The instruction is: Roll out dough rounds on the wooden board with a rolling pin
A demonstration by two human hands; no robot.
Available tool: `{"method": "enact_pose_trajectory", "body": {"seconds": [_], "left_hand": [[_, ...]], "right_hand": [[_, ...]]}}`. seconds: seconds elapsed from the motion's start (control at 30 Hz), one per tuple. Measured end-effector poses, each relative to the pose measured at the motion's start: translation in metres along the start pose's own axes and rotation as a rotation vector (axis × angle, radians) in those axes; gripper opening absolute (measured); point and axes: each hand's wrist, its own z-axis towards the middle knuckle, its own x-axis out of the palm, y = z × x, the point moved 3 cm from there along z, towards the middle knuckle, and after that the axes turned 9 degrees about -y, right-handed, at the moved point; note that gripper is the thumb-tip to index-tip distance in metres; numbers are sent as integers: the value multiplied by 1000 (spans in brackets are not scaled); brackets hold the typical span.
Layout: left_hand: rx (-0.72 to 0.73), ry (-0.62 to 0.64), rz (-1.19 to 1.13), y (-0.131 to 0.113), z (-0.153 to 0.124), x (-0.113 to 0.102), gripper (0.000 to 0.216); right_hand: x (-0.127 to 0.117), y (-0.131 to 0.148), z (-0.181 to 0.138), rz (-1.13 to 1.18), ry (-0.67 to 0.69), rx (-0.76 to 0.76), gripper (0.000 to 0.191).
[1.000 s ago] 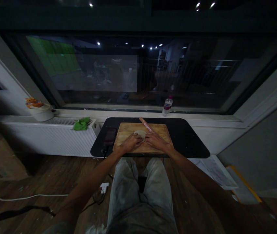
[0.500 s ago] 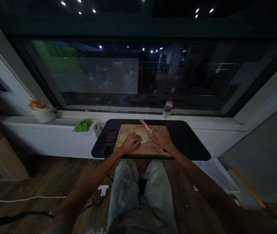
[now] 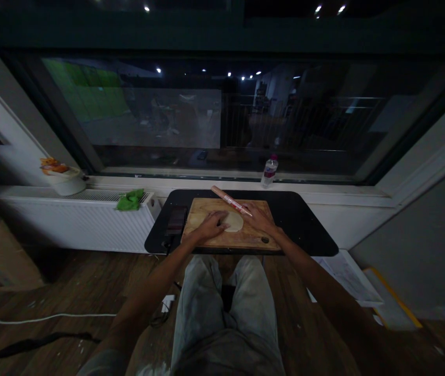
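A flat round piece of dough lies on a wooden cutting board. At the dough's left edge is my left hand, its thumb and fingers apart and their tips touching or just over the rim. My right hand is closed on the near right end of a rolling pin, which slants up to the left behind the dough. The pin's far end sticks out past the board's back edge. Beneath the right palm, the fingers' undersides are hidden.
The board rests on a black table. A dark object sits left of it. A water bottle stands on the windowsill. A green cloth and a white pot are on the radiator. Cables cross the floor.
The rolling pin has swung, its far end moving left, and more of it shows. The dough sits slightly further right. My left hand's thumb and fingers have spread apart.
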Motion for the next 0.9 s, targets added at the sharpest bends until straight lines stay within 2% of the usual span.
{"method": "enact_pose_trajectory", "body": {"seconds": [0.07, 0.13, 0.2, 0.27, 0.4, 0.5, 0.63, 0.73, 0.9], "left_hand": [[-52, -120, 36, -5, 0, -6, 30], [-119, -276, 126, -9, 1, -16, 29], [-149, -350, 220, -11, 5, -24, 30], [-136, -295, 289, -10, 13, -27, 29], [-46, -56, 389, -1, 34, -19, 29], [16, 70, 404, 8, 48, -11, 30], [7, 134, 383, 18, 63, -7, 46], [-54, 157, 361, 21, 69, -5, 61], [-352, 163, 411, 23, 64, 0, 64]], "right_hand": [[-3, -3, -4, 19, 68, -62, 46], [-7, -7, -9, 17, 146, -127, 48], [-10, -9, -13, -3, 202, -168, 49], [-13, -10, -14, -35, 223, -190, 48], [-9, -7, -9, -83, 220, -202, 43], [-2, -4, -3, -153, 151, -108, 39], [4, 0, 4, -317, 92, 29, 40], [8, 1, 10, -334, 135, -15, 38], [21, -15, 12, -301, 110, 73, 56]]}}
